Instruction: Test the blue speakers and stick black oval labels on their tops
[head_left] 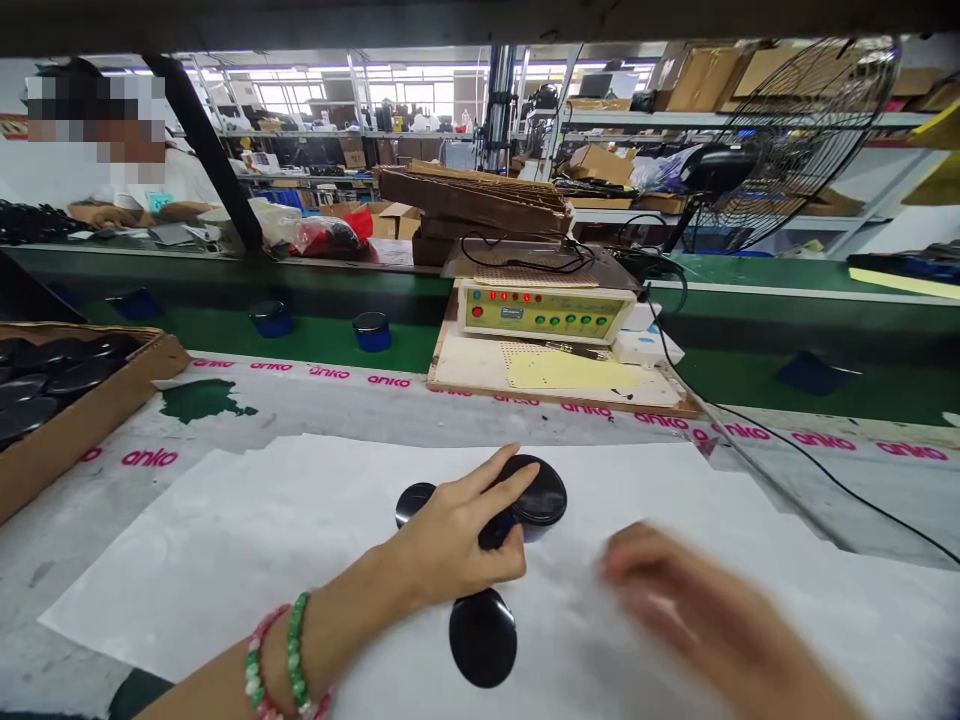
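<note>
My left hand (457, 535) rests on the white sheet (225, 560), fingers curled around a black round disc (536, 492) that lies flat in front of it. A smaller black disc (411, 500) peeks out behind the hand, and a third black disc (482, 635) lies just below it, nearer to me. My right hand (697, 600) is to the right, above the sheet, smeared by motion, so its fingers cannot be made out. A bead bracelet circles my left wrist.
A cardboard box (82, 420) with several black discs stands at the left. A tester unit (544, 312) with red and green lights sits on a board behind the sheet, a black cable (810, 455) running right. A fan (787, 140) and another person (112, 150) are across the green belt.
</note>
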